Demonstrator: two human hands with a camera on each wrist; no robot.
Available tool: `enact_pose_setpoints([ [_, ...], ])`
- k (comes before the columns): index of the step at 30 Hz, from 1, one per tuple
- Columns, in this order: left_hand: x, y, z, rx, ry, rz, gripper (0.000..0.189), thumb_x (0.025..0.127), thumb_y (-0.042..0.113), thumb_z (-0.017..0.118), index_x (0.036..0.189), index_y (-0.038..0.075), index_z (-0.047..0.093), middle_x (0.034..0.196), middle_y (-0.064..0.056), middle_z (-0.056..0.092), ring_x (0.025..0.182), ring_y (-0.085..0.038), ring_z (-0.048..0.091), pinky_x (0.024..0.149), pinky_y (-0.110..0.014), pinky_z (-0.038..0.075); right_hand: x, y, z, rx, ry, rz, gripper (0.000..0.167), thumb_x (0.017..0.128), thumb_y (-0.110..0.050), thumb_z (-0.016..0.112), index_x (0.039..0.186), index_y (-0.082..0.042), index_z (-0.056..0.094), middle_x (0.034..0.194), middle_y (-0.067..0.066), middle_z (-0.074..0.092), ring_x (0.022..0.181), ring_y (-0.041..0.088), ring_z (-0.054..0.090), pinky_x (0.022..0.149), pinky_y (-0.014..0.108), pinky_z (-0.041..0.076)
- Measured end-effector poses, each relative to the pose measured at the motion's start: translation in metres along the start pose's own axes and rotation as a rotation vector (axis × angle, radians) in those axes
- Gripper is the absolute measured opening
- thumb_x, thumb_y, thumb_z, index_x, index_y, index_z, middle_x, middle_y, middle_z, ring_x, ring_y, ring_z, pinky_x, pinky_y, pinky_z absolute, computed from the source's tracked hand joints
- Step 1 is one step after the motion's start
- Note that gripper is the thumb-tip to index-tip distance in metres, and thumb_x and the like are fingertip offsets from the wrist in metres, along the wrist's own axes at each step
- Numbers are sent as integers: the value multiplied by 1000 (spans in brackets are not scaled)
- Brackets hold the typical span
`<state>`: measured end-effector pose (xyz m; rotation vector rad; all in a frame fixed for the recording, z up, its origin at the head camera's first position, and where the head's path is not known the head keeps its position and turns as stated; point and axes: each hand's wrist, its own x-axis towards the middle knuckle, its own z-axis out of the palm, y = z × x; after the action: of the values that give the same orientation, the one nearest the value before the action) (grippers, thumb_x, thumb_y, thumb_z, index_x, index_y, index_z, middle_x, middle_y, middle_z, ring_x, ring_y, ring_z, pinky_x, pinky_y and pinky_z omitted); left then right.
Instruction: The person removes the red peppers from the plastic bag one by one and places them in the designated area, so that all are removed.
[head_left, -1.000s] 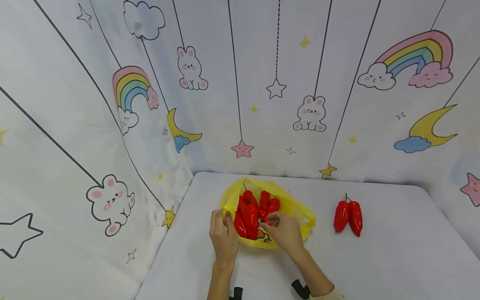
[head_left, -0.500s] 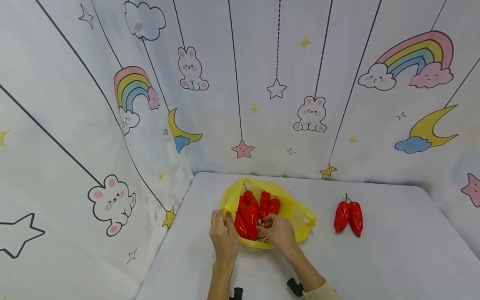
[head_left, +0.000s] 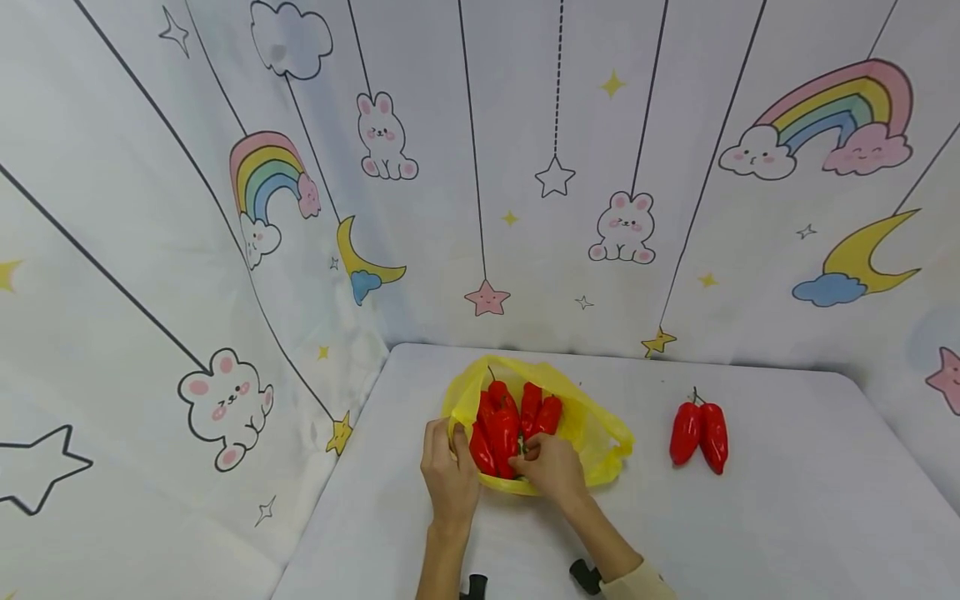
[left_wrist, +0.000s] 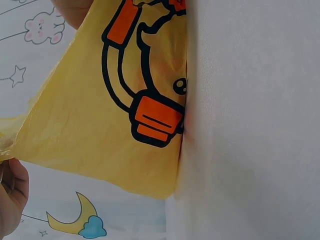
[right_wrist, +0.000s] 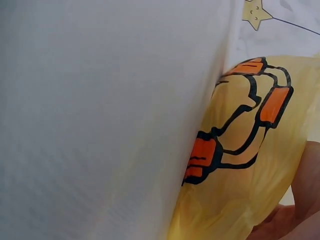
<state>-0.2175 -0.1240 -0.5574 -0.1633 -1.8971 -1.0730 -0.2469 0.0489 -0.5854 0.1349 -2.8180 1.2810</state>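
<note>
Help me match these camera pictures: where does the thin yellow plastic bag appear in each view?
Head: the thin yellow plastic bag sits below and slightly right of centre.
Left wrist: the bag fills much of the left half.
Right wrist: the bag covers much of the right side.
Shared landmark: the flat white tabletop.

2 forearms (head_left: 441, 554) extended forward, left hand (head_left: 452, 482) pinching, right hand (head_left: 557, 468) angled leftward, fingers (head_left: 537, 443) bent

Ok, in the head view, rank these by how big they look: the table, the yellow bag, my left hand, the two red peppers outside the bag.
1. Table
2. Yellow bag
3. Left hand and two red peppers together: too alike to rank.
</note>
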Motion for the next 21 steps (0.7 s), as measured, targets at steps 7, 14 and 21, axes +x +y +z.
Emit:
enact_pose_setpoints([
  [7,-1,0,1,2,5,7,11,102,-1,62,112,0,66,102,-8,62,86,-13,60,76,-15,56,0,0,6,53,10,1,37,81,-31,91,98,0,77,80,3,74,64,11,65,55,26,55],
  [14,-1,0,2,-8,2,8,14,99,-5,63,112,1,66,102,-6,62,86,-12,60,76,-13,55,1,1,10,101,-27,29,42,82,-31,90,103,2,76,83,5,75,66,12,66,57,26,56],
  [21,-2,-1,2,-3,-5,5,11,102,0,62,112,1,66,102,-7,61,87,-12,59,76,-13,54,0,3,11,153,-78,29,40,85,-27,88,106,4,75,81,5,73,63,12,63,57,28,57],
])
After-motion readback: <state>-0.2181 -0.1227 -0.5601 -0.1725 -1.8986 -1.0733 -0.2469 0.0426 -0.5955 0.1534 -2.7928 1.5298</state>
